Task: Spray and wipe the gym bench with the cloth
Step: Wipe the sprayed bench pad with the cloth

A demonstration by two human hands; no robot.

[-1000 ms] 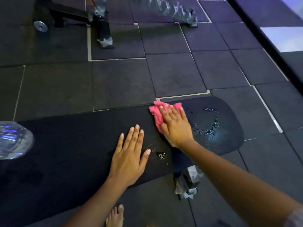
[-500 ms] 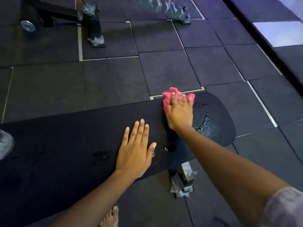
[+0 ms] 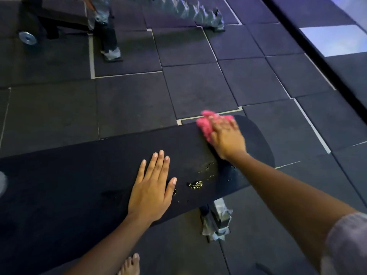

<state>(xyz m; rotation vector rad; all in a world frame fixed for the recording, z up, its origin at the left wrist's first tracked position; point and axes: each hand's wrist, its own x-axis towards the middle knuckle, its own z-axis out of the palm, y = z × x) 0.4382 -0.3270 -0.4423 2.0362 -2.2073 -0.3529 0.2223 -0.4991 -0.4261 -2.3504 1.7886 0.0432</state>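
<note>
A long black padded gym bench (image 3: 79,181) runs across the lower half of the head view. My right hand (image 3: 227,136) presses a pink cloth (image 3: 206,124) flat on the pad near its far edge, close to the rounded right end. The hand is motion-blurred. My left hand (image 3: 153,187) lies flat on the pad's near side, fingers spread, holding nothing. Small spray droplets (image 3: 196,184) glisten on the pad between the two hands.
Dark rubber floor tiles (image 3: 198,86) surround the bench. The bench's wrapped foot (image 3: 216,221) stands under the near edge. Another machine's frame (image 3: 107,36) and a wrapped rack (image 3: 198,14) stand at the back. A bare foot (image 3: 130,264) shows at the bottom. A pale blurred object (image 3: 2,183) touches the left edge.
My right hand has slid the pink cloth rightward and back along the pad's far edge. The patch of droplets near the right end is gone. My left hand stayed planted.
</note>
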